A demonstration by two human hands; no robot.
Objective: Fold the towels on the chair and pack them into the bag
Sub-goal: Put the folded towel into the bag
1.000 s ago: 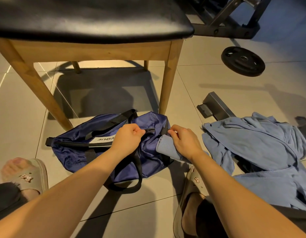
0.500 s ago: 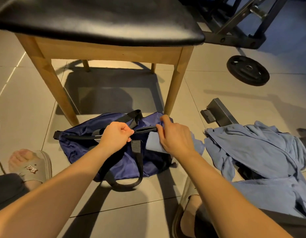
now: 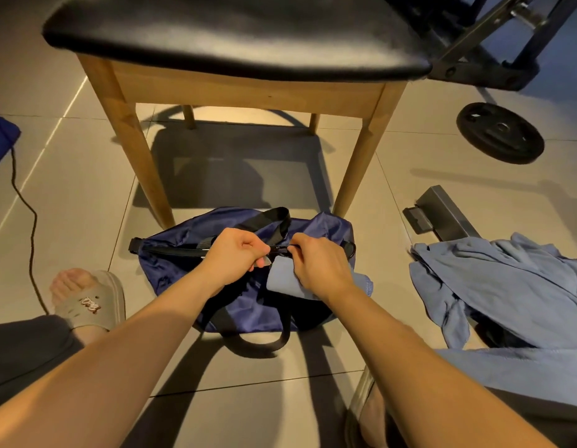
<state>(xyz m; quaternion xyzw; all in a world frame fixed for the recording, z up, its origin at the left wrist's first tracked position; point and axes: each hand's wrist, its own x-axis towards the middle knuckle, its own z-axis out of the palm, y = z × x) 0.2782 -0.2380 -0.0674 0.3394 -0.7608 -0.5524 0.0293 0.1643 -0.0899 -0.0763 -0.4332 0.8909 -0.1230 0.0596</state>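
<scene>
left hand (image 3: 235,257) fingers clenched on bag (image 3: 170,270) zip edge, likely bracing mouth | right hand (image 3: 316,266) fingers pinching same edge over folded towel (image 3: 282,279) poking out, centre | loose towels (image 3: 507,286) on floor (image 3: 86,221) 3 o'clock, unfolded | chair (image 3: 235,37) 12 o'clock

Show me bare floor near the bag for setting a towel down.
Bare tile: between cable and the chair's left front leg; under the chair, behind the bag; between right front leg and weight plate. Crowded: the bag's mouth, where left hand and right hand work, and the loose towels to its right.
</scene>
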